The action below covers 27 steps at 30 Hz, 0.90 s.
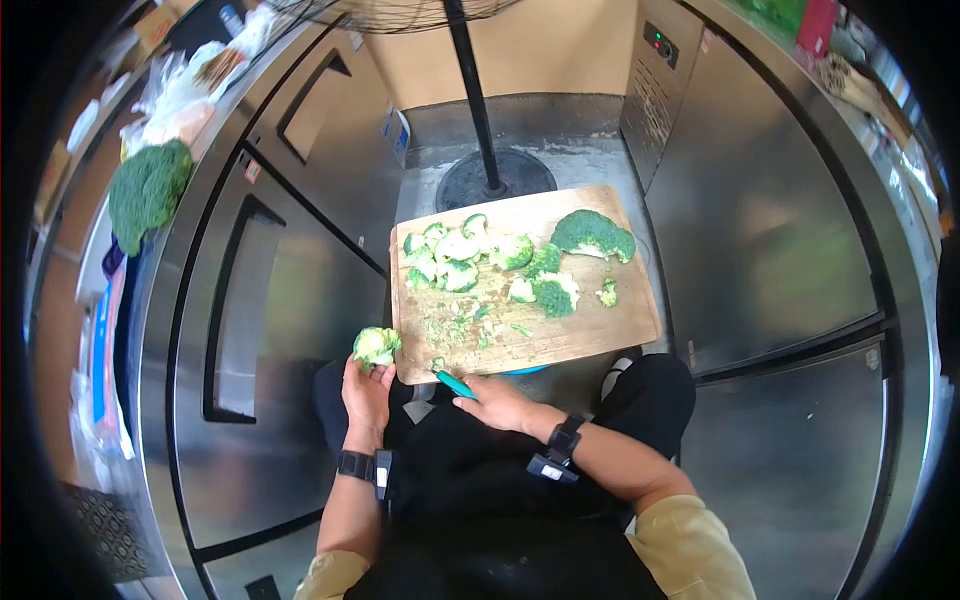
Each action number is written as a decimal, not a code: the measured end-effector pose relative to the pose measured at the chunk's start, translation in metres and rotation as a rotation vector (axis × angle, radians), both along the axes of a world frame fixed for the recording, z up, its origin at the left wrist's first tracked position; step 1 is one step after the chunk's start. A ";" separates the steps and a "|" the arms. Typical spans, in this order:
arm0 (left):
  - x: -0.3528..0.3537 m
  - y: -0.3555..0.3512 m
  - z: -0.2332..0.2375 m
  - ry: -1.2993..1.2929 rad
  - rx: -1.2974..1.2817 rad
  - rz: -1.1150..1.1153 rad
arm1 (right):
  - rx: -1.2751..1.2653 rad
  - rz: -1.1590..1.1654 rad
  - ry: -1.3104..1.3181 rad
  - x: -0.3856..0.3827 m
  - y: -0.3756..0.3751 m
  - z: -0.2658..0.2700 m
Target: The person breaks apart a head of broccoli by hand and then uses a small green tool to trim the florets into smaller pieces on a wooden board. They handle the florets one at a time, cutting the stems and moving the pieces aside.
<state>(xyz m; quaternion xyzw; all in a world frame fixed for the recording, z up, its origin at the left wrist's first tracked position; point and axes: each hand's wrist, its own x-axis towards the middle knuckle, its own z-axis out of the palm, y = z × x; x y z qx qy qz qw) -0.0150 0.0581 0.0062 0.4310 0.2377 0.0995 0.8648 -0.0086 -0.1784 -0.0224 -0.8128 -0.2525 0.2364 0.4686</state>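
My left hand point(368, 395) grips a cut broccoli piece point(377, 345) just off the left edge of a wooden cutting board point(590, 335). Closed around a small green-handled tool point(456, 384), my right hand point(497, 403) is at the board's near edge; the tool's working end is too small to make out. Cut broccoli florets point(455, 255) are heaped on the board's left half. To the right lie a large broccoli head point(592, 235) and some smaller pieces point(555, 294). Green crumbs point(452, 328) are scattered near the front left.
Steel refrigerated cabinets stand on the left point(260, 370) and the right point(780, 200). Behind the board rises a black pole point(470, 90) on a round base point(530, 175). Another broccoli head point(150, 190) rests on the left counter beside plastic bags point(190, 100).
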 end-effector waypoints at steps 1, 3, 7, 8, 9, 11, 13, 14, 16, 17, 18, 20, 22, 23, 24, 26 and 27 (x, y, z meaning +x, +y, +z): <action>0.002 -0.001 -0.003 -0.012 -0.005 -0.011 | 0.033 -0.017 0.189 -0.004 0.006 0.013; 0.005 -0.004 -0.008 -0.032 -0.031 -0.020 | 0.140 -0.062 0.487 -0.011 0.024 0.015; 0.004 -0.003 -0.018 -0.045 -0.051 -0.035 | 0.055 -0.148 0.653 -0.010 0.036 -0.012; 0.004 -0.002 -0.018 -0.047 -0.050 -0.043 | 0.080 -0.175 0.672 -0.010 0.032 -0.014; 0.004 -0.001 -0.018 -0.051 -0.052 -0.052 | 0.125 -0.247 0.678 -0.012 0.026 -0.016; 0.003 -0.001 -0.013 -0.066 -0.048 -0.078 | 0.211 -0.392 0.680 -0.014 0.012 -0.026; 0.002 -0.002 -0.015 -0.077 -0.062 -0.109 | 0.168 -0.520 0.583 -0.015 0.008 -0.017; 0.001 -0.002 -0.017 -0.086 -0.077 -0.098 | 0.138 -0.567 0.537 -0.018 0.009 -0.013; 0.004 -0.003 -0.018 -0.106 -0.100 -0.082 | 0.086 -0.596 0.466 -0.021 0.023 0.007; 0.004 -0.003 -0.019 -0.118 -0.117 -0.066 | 0.016 -0.550 0.446 -0.018 0.033 0.013; 0.003 -0.003 -0.020 -0.132 -0.132 -0.051 | 0.001 -0.511 0.429 -0.015 0.045 0.012; 0.003 -0.002 -0.020 -0.153 -0.157 -0.029 | -0.049 -0.431 0.343 -0.006 0.063 0.003; 0.001 -0.001 -0.018 -0.160 -0.184 -0.036 | -0.119 -0.350 0.213 0.005 0.077 -0.002; 0.000 -0.001 -0.017 -0.162 -0.196 -0.040 | -0.139 -0.342 0.240 0.010 0.078 -0.004; -0.001 -0.001 -0.017 -0.166 -0.189 -0.044 | -0.161 -0.334 0.268 0.017 0.077 0.001; -0.001 0.000 -0.020 -0.165 -0.192 -0.044 | -0.172 -0.375 0.306 0.019 0.069 0.009; 0.000 0.000 -0.021 -0.167 -0.196 -0.045 | -0.133 -0.468 0.352 0.017 0.061 0.005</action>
